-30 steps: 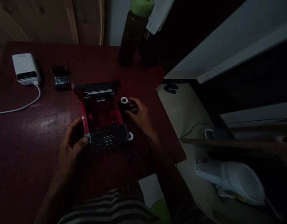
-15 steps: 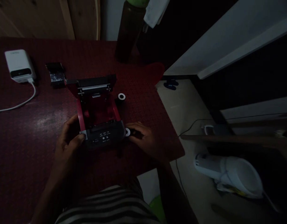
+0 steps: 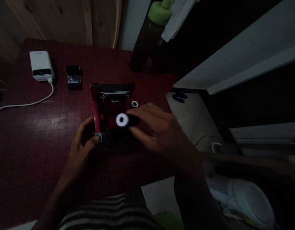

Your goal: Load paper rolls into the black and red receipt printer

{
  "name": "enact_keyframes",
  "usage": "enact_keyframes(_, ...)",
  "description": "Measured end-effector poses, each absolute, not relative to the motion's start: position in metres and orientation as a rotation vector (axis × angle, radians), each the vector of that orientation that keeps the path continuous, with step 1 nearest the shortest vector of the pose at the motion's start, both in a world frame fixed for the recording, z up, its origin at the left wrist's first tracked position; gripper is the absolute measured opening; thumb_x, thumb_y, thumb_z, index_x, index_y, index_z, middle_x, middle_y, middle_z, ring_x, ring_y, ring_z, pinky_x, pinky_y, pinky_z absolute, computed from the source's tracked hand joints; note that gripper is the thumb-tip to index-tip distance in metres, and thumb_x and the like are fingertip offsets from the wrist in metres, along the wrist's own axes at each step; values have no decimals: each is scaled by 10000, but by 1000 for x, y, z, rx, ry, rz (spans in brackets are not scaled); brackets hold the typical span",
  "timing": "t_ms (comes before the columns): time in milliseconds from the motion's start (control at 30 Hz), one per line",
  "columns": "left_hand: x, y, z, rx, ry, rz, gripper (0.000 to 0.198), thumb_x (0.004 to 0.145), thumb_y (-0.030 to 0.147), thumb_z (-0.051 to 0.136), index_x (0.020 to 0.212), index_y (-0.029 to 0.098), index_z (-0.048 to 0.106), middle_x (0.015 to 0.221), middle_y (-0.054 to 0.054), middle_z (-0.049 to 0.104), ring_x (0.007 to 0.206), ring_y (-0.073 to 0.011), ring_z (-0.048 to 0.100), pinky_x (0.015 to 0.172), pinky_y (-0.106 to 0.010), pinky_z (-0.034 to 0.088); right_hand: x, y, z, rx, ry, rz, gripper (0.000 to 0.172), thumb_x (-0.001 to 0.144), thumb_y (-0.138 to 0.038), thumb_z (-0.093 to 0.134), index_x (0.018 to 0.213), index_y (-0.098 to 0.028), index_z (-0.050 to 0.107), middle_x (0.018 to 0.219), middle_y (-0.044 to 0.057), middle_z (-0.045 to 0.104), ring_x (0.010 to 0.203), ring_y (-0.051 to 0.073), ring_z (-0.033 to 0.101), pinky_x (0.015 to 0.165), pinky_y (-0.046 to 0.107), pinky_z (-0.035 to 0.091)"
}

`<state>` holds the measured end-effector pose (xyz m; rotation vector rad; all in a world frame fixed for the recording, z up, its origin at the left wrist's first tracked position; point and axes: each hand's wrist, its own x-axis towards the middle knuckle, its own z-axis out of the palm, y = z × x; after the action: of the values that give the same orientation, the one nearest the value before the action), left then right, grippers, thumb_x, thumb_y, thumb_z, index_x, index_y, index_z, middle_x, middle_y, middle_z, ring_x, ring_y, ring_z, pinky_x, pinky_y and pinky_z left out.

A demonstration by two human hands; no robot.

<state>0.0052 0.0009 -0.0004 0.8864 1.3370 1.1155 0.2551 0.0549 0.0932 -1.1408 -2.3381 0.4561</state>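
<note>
Striped garment (image 3: 109, 210), dark and pale, left forearm (image 3: 62, 185) bare;

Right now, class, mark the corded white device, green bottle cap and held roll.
Corded white device (image 3: 40, 62), head view: top face.
Green bottle cap (image 3: 159, 15), head view: side.
Held roll (image 3: 125, 120), head view: white end.

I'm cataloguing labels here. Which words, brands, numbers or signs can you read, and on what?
None can be read.
White device: faint marks on its top and display, too small.
Machine: marks on its front panel, too dark and blurred.
Black item: pale marks, unclear whether text.
</note>
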Motion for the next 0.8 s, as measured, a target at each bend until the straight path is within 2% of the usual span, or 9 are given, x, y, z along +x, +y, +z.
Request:
enact_keyframes(133,5,1,2,895,1335,1126,669,951,496,845,1569,287,698,1614,-104,740,1475,-377,712,1176,-497,606,209,78,85,-1331,-2683,276,250,1090,-43,624,1237,-165,785,1213,148,859,1143,303,744,1008,448,595)
enact_keyframes(267,5,0,-1,888,1294,1126,651,983,491,825,1588,304,676,1632,-90,727,1527,-361,674,1236,-506,566,183,84,86,-1608,-2787,167,247,1087,-22,642,1176,-168,820,1165,145,882,1128,302,772,919,397,579)
enact_keyframes(400,4,0,-2,900,1295,1131,664,984,489,828,1599,295,669,1666,-97,699,1570,-369,636,1281,-526,536,172,94,83,-1737,-2853,243,254,1098,-61,677,1184,-206,867,1062,132,903,934,291,824,702,363,528)
enact_keyframes(467,4,0,0,906,1297,1122,671,982,477,826,1605,289,661,1666,-105,698,1569,-376,641,1295,-536,534,170,101,76,-1733,-2870,279,247,1076,-64,713,1146,-225,887,1022,126,906,849,286,821,665,367,513)
enact_keyframes(633,3,0,1,915,1291,1123,628,990,441,808,1589,310,669,1644,-97,717,1574,-382,650,1280,-533,569,173,110,60,-1689,-2816,301,215,1045,-55,746,1064,-211,893,978,144,890,826,315,823,704,403,556)
enact_keyframes(733,3,-1,-1,888,1280,1127,638,987,462,825,1591,326,670,1615,-93,737,1566,-379,660,1260,-530,589,184,106,62,-1641,-2731,425,264,1062,-36,704,1164,-204,879,1087,147,897,918,331,853,768,422,600)
enact_keyframes(800,3,-1,-2,877,1277,1126,645,984,479,836,1589,328,674,1613,-89,741,1573,-379,653,1266,-536,582,196,101,66,-1524,-2652,588,316,1079,-18,667,1227,-212,868,1182,122,898,1011,303,863,860,418,639)
